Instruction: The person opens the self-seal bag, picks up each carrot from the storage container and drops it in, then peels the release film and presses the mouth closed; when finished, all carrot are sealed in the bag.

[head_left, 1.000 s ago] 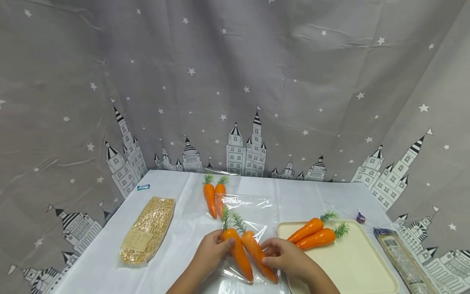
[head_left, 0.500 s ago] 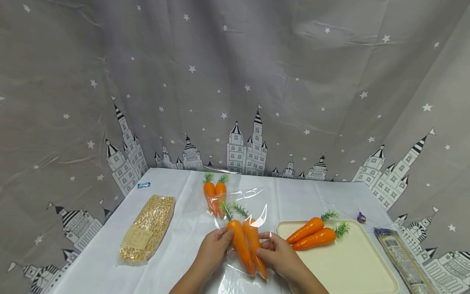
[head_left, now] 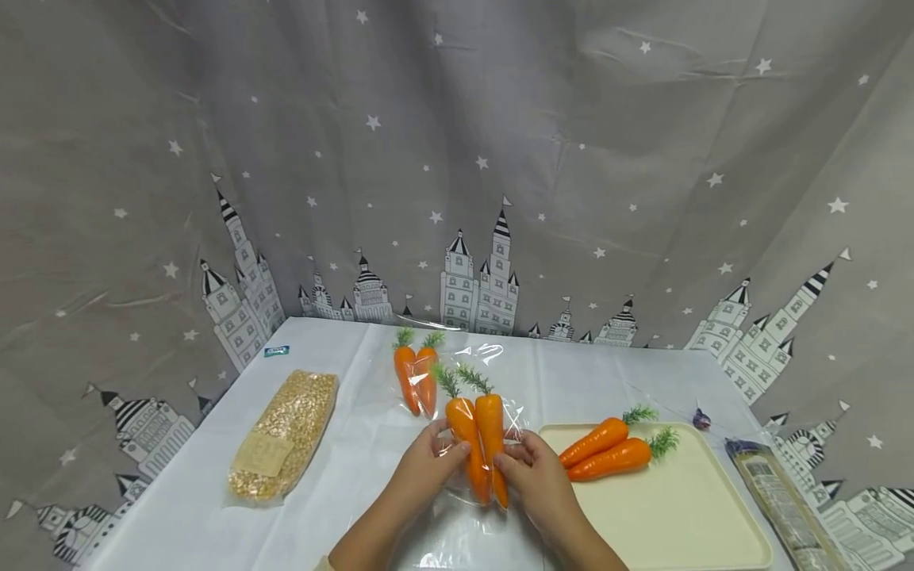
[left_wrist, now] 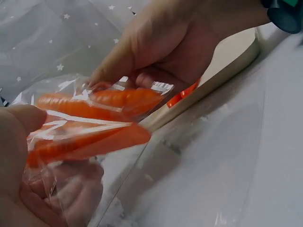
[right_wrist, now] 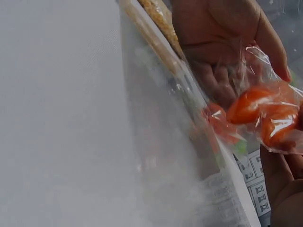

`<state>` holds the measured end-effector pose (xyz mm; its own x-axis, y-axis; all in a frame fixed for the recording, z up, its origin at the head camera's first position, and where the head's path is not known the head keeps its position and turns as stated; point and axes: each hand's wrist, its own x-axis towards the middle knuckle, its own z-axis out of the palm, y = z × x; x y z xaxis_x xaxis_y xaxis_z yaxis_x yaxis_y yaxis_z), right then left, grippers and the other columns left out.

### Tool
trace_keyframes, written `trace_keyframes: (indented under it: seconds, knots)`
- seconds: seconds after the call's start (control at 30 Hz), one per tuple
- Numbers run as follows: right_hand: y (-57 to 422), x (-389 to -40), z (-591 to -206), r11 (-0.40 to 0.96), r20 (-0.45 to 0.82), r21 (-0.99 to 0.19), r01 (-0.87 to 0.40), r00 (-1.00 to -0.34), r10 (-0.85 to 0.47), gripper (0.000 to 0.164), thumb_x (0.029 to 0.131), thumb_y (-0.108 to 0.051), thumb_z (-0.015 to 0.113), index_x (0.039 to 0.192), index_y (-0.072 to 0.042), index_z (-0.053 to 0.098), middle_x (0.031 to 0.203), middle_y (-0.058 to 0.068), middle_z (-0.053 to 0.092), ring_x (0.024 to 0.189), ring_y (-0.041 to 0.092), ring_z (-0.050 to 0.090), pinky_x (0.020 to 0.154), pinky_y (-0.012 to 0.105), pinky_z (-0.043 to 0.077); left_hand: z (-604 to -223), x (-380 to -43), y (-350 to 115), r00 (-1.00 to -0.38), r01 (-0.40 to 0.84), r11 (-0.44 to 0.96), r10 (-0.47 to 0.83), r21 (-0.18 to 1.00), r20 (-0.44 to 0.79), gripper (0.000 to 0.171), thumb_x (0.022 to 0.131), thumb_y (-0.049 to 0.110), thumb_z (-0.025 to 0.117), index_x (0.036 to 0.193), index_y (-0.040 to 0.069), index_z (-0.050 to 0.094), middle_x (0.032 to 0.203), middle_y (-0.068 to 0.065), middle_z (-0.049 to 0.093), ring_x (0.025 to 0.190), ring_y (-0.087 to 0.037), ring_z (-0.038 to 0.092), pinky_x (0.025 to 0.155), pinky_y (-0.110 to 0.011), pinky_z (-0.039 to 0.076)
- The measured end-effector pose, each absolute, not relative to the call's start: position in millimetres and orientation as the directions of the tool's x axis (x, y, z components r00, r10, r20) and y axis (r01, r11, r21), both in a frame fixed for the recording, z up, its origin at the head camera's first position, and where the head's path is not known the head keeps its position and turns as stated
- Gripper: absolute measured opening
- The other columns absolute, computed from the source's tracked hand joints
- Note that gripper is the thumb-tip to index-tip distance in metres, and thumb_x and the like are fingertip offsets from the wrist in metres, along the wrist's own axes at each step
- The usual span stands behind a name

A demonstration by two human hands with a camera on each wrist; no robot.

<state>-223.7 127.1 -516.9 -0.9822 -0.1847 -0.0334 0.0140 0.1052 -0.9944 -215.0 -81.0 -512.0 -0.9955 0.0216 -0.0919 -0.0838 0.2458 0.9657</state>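
Observation:
Two orange carrots (head_left: 466,440) with green tops lie side by side in a clear plastic bag (left_wrist: 137,118) at the front middle. My left hand (head_left: 428,468) grips the bagged carrots from the left, thumb on top. From the other side my right hand (head_left: 537,480) holds them, its thumb pressed on the right carrot. The left wrist view shows the carrot tips through shiny film, the left hand's fingers visible behind it. In the right wrist view the bagged carrots (right_wrist: 279,123) sit between both hands, partly cut off by the frame.
Behind lies another clear bag with two carrots (head_left: 416,381). On the right, two loose carrots (head_left: 614,456) rest on a cream tray (head_left: 685,515). A bag of yellow kernels (head_left: 286,436) and a small blue-green packet (head_left: 276,351) are left; a long package (head_left: 781,500) lies far right.
Both hands have raised the bagged carrots up and away from the front edge, tilting them more upright. The two carrots have come closer together, and the right hand has moved slightly left.

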Motion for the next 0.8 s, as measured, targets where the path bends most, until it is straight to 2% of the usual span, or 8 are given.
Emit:
trace_keyframes:
  seconds: [0.07,0.13,0.23,0.33,0.5,0.63,0.8]
  knots:
    - [124.8,-226.7,-513.9,0.093,-0.021,-0.996,0.005,-0.985,-0.173,0.045,0.098,-0.019,0.075,0.137,-0.004,0.060,0.121,0.017,0.074,0.110,0.025,0.072,0.088,0.030,0.062,-511.0,-216.9,-79.8,-0.996,-0.073,0.276,0.037,0.958,-0.087,0.088,0.094,0.042,0.077,0.159,0.001,0.035,0.139,-0.024,0.064,0.126,-0.039,0.064,0.105,-0.054,0.053]
    - [123.2,-229.6,-511.5,0.087,-0.012,-0.996,-0.002,-0.988,-0.157,0.043,0.099,-0.017,0.074,0.137,-0.003,0.060,0.123,0.018,0.074,0.112,0.025,0.072,0.089,0.032,0.062,-510.0,-219.9,-78.0,-0.995,-0.064,0.298,0.053,0.953,-0.083,0.089,0.094,0.037,0.077,0.161,0.003,0.030,0.141,-0.025,0.062,0.127,-0.039,0.063,0.107,-0.056,0.051]
    - [122.3,-235.3,-508.7,0.109,-0.010,-0.994,-0.005,-0.991,-0.132,0.040,0.100,-0.018,0.072,0.136,-0.004,0.059,0.124,0.017,0.074,0.112,0.026,0.072,0.090,0.036,0.062,-506.7,-227.2,-76.0,-0.995,-0.051,0.319,0.070,0.946,-0.078,0.086,0.097,0.031,0.075,0.163,0.004,0.026,0.129,-0.019,0.067,0.112,-0.032,0.068,0.099,-0.049,0.057]
    - [121.2,-243.9,-505.0,0.135,-0.006,-0.991,-0.010,-0.993,-0.119,0.038,0.102,-0.018,0.069,0.137,-0.006,0.059,0.125,0.015,0.073,0.114,0.027,0.072,0.093,0.040,0.061,-501.4,-237.7,-74.4,-0.995,-0.039,0.319,0.070,0.947,-0.064,0.083,0.099,0.026,0.073,0.163,0.003,0.025,0.108,-0.011,0.068,0.091,-0.019,0.066,0.083,-0.035,0.060]
    - [118.2,-263.5,-496.7,0.182,0.008,-0.983,-0.023,-0.996,-0.084,0.036,0.103,-0.019,0.068,0.136,-0.008,0.060,0.125,0.013,0.074,0.113,0.025,0.072,0.093,0.039,0.061,-493.8,-261.3,-70.4,-0.999,-0.033,0.300,0.022,0.953,-0.041,0.083,0.099,0.021,0.072,0.164,0.010,0.022,0.102,-0.012,0.067,0.081,-0.019,0.066,0.074,-0.032,0.060]
    - [113.2,-282.3,-495.6,0.159,0.022,-0.987,-0.030,-0.998,-0.050,0.036,0.103,-0.019,0.067,0.136,-0.005,0.061,0.126,0.014,0.074,0.112,0.026,0.072,0.093,0.038,0.061,-491.9,-283.8,-67.9,-0.999,-0.018,0.282,-0.033,0.959,-0.009,0.086,0.098,0.017,0.073,0.165,0.017,0.018,0.102,-0.015,0.068,0.077,-0.018,0.066,0.071,-0.030,0.060]
    - [105.2,-303.6,-503.9,0.134,0.025,-0.991,-0.027,-1.000,-0.017,0.034,0.103,-0.017,0.066,0.134,-0.003,0.061,0.126,0.017,0.072,0.113,0.028,0.071,0.092,0.037,0.062,-497.7,-309.7,-67.5,-0.998,0.004,0.308,-0.051,0.951,0.021,0.084,0.098,0.014,0.072,0.163,0.019,0.019,0.083,-0.010,0.060,0.063,-0.015,0.057,0.060,-0.027,0.054]
